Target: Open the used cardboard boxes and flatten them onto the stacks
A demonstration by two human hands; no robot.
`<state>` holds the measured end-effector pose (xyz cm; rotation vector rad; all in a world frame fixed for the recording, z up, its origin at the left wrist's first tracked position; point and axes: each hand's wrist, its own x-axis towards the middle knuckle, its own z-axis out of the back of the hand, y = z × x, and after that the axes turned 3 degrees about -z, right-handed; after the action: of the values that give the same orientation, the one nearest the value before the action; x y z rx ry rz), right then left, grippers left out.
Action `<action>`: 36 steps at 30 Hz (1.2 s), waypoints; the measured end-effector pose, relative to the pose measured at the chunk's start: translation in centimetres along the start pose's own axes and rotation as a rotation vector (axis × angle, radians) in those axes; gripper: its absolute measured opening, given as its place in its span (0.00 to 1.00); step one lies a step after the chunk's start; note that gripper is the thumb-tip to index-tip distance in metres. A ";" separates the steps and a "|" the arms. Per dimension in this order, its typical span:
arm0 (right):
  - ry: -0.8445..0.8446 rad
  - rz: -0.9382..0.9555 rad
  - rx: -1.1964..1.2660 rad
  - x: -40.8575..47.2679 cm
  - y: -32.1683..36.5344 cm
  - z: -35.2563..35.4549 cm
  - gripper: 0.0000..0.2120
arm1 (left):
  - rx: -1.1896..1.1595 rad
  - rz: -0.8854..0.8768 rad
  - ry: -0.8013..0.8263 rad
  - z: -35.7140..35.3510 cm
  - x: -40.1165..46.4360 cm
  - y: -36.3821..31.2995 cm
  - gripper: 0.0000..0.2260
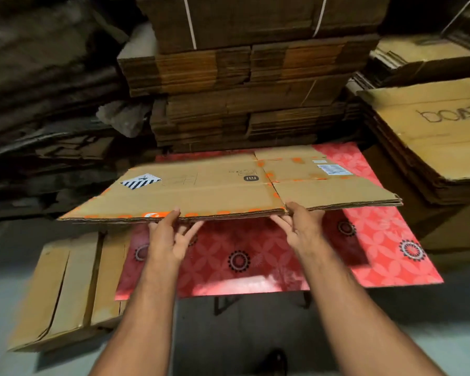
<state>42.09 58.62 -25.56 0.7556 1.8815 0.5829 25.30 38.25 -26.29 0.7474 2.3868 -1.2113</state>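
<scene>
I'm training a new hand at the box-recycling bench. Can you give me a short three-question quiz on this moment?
1. True or false: the flattened box lies on the floor.
2. Which hand is nearer the black-striped label: A left, B right?
3. Fill in: the table under the box has a ____ patterned top.

Key:
1. False; the left hand and right hand hold its near edge above the table.
2. A.
3. Red.
</scene>
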 end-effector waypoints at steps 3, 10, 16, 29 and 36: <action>0.048 0.112 0.067 -3.6 2.4 -0.8 0.22 | 0.027 -0.094 0.094 -2.5 -2.9 -2.3 0.21; 0.112 0.295 0.208 -11.3 8.4 -0.6 0.26 | -0.031 -0.212 0.280 -7.7 -10.5 -5.9 0.18; 0.130 0.435 0.247 -15.7 14.1 2.3 0.25 | -0.065 -0.188 0.432 -11.7 -14.8 -5.1 0.21; 0.149 0.603 0.375 -13.3 29.3 13.5 0.31 | -0.037 -0.041 0.685 -27.2 -18.4 6.5 0.20; 0.135 0.638 0.362 -2.5 42.2 24.4 0.31 | -0.091 -0.051 0.691 -39.9 -20.4 22.9 0.20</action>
<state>75.60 87.58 -4.97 1.6184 1.8794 0.6997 52.19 76.25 -7.16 1.2373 2.9901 -0.9515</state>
